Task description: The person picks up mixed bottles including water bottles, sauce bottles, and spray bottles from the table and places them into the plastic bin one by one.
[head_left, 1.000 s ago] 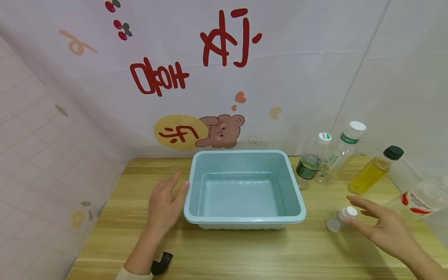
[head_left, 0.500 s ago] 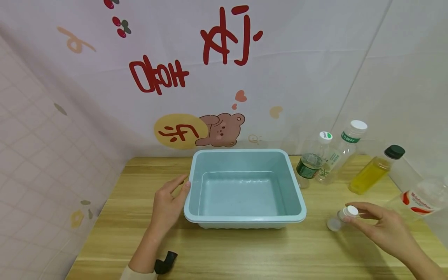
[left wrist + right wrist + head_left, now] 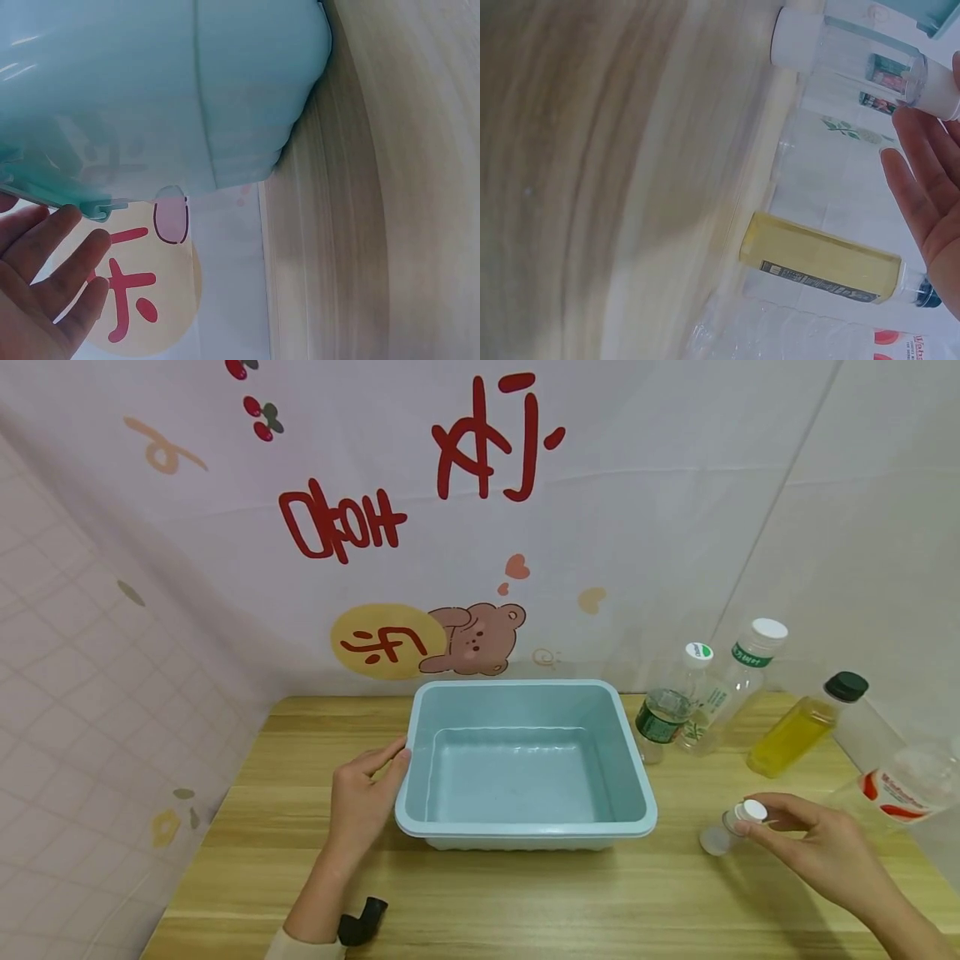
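A pale blue plastic basin (image 3: 525,831) sits on the wooden table. My left hand (image 3: 360,797) is at its left side, thumb tip and fingertips against the rim (image 3: 97,212), the other fingers held fairly straight. On the right, my right hand (image 3: 817,843) pinches the white cap (image 3: 752,811) of a small clear bottle (image 3: 718,838) between thumb and index finger. That bottle stands a little tilted in the head view. The right wrist view shows its clear body (image 3: 862,56) with a white base; most of the thumb is outside that view.
Behind the right hand stand two clear bottles, a shorter green-labelled bottle (image 3: 660,718) and a taller white-capped bottle (image 3: 731,689). Near them are a yellow oil bottle (image 3: 795,735) and a large clear bottle (image 3: 896,789) with a red-and-white label. A printed cloth (image 3: 637,527) hangs behind the table.
My left hand has moved right, from just beside the basin to its rim. The right thumb and index finger have closed onto the small bottle's cap. Basin and bottles stay in place.
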`<state>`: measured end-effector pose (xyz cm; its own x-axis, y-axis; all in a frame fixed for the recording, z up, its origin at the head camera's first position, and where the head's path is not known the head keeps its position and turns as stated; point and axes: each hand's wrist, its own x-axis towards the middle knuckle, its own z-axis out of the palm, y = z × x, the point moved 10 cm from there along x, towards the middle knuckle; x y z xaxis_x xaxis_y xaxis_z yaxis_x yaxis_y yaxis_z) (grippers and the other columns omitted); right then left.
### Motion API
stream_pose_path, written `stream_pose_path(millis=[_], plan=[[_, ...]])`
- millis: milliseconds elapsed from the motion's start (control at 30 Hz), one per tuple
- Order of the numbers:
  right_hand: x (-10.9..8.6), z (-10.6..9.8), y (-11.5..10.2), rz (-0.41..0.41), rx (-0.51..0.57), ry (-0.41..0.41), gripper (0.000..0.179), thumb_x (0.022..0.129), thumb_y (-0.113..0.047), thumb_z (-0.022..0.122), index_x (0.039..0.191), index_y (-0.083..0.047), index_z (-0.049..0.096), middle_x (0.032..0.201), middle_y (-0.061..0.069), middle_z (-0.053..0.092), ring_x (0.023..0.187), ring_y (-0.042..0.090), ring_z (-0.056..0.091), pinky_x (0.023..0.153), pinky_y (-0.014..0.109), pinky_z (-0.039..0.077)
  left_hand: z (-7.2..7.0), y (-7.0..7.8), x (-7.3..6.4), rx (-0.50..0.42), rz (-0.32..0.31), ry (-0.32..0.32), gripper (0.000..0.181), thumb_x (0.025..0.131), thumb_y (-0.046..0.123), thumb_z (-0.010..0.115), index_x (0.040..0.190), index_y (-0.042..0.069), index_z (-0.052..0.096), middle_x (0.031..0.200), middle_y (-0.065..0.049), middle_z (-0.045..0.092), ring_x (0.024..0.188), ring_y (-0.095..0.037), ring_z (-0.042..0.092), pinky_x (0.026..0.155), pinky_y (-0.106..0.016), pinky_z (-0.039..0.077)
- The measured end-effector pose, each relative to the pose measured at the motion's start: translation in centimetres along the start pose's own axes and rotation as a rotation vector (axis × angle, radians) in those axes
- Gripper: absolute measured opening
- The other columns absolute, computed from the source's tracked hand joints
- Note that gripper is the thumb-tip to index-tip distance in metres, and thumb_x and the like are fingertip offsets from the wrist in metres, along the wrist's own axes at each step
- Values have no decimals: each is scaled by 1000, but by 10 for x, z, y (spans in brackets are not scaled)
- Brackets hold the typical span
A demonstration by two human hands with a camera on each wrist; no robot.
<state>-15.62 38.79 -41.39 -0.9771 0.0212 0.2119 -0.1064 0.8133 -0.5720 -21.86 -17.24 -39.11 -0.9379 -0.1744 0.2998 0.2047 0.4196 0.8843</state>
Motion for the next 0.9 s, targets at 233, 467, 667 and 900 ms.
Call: stream_pose_path(millis=[233, 467, 667, 900], plan=[[2, 0, -2, -11, 37, 8, 33, 82, -15, 91, 111, -6, 77, 88, -21, 73, 75, -6, 65, 58, 16, 51, 0, 0, -1, -1, 9, 3, 23, 98, 15, 75, 121, 13, 80, 113, -6, 78, 107, -20, 73, 89, -22, 54], [5, -1, -7, -13, 33, 2, 30, 84, -15, 90, 110, -5, 77, 88, -20, 73, 74, -7, 64, 58, 16, 51, 0, 0, -2, 11, 21, 1, 24, 98, 14, 75, 122, 12, 80, 113, -7, 78, 106, -21, 73, 87, -33, 58], [8, -6, -11, -22, 28, 6, 30, 86, -14, 88, 111, -4, 76, 89, -23, 72, 75, -7, 64, 60, 14, 50, 0, 4, -1, 23, 62, -1, 24, 98, 12, 74, 122, 9, 79, 112, -9, 78, 104, -23, 74, 84, -28, 58], [13, -19, -23, -48, -2, 43, 32, 86, -15, 89, 113, -4, 77, 88, -26, 70, 76, -11, 61, 59, 14, 47, 0, 4, -1, 38, 76, -1, 24, 101, 14, 71, 124, 10, 78, 111, -9, 78, 105, -24, 74, 88, -28, 57]])
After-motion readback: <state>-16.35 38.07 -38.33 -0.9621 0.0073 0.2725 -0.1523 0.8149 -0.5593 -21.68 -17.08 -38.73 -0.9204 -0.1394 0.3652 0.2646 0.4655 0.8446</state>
